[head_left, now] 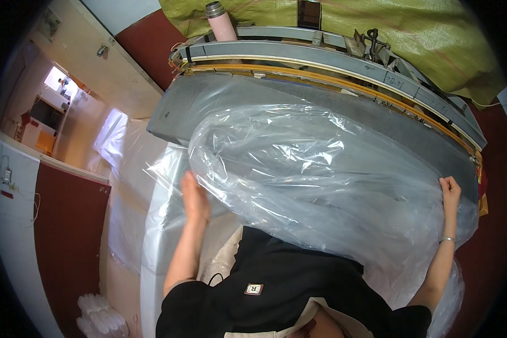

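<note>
A large sheet of clear plastic film (321,191) lies bunched and creased over a grey padded work surface (180,101), and its near side drapes down against my black shirt. My right hand (450,190) is closed in a pinch on the film's right part, near the end of the work surface. At the film's left edge, my left hand (195,200) is raised beside the rolled-looking folds. Motion smears its fingers, and I cannot tell whether they grip the film.
Behind the work surface runs a grey metal frame (321,55) with a metal clamp (372,45) and a pink thermos (222,25). A yellow-green tarp (422,39) hangs beyond. Left are more plastic sheeting (127,208), an open door (96,50) and a clear bundle (100,316) low down.
</note>
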{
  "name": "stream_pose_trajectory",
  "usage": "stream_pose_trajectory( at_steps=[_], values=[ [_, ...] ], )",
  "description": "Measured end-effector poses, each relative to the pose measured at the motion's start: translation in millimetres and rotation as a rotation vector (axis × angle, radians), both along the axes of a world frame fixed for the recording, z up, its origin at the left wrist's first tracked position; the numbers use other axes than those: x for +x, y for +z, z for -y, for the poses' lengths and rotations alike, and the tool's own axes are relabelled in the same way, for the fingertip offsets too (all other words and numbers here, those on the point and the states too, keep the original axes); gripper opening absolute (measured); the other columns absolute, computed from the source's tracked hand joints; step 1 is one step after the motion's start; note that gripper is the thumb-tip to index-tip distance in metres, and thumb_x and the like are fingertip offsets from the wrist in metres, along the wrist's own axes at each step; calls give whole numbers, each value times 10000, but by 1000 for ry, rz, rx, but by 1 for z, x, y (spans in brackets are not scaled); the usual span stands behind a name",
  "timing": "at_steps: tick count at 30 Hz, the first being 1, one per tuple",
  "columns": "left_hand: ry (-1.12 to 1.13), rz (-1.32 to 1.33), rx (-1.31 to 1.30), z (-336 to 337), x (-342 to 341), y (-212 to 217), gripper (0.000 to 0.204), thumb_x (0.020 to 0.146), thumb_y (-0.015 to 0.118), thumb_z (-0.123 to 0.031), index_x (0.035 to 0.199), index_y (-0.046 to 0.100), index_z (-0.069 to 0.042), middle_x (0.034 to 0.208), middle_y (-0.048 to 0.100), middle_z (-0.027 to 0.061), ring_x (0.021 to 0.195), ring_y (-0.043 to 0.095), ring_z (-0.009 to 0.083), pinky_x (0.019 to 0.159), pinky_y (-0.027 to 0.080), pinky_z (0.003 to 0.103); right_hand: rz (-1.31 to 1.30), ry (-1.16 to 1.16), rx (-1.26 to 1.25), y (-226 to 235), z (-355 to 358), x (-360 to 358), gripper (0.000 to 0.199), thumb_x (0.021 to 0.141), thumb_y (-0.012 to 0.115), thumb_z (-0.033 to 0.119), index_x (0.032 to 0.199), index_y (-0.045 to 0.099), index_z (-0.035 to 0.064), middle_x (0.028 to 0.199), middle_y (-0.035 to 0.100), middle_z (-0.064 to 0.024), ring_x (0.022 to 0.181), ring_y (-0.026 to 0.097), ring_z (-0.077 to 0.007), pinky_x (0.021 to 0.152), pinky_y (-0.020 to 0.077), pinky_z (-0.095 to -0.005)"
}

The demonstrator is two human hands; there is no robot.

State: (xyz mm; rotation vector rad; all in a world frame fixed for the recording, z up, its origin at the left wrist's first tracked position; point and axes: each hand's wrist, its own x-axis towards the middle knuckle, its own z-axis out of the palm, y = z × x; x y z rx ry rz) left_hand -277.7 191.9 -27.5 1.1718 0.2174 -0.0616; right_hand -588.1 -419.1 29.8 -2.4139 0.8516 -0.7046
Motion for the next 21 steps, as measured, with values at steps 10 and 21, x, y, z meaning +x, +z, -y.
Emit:
stream_pose_trajectory(
  at_steps=[10,21],
  values=[
    [81,127,141,-35,60,-1,284,899,437,-234,1097,497,-40,1003,561,102,883,553,200,800,442,331,14,-99,-144,-11,44,-41,216,822,578,173,735,477,3,598,433,-36,583,378,-90,543,351,-233],
    [-56,1252,1198,33,106,148,308,760,458,19,1044,560,-44,1133,531,116,1096,460,269,939,343,332,10,-292,-160,-30,70,-83,241,840,568,239,797,513,9,648,484,-69,608,399,-121,584,385,-251]
  ],
)
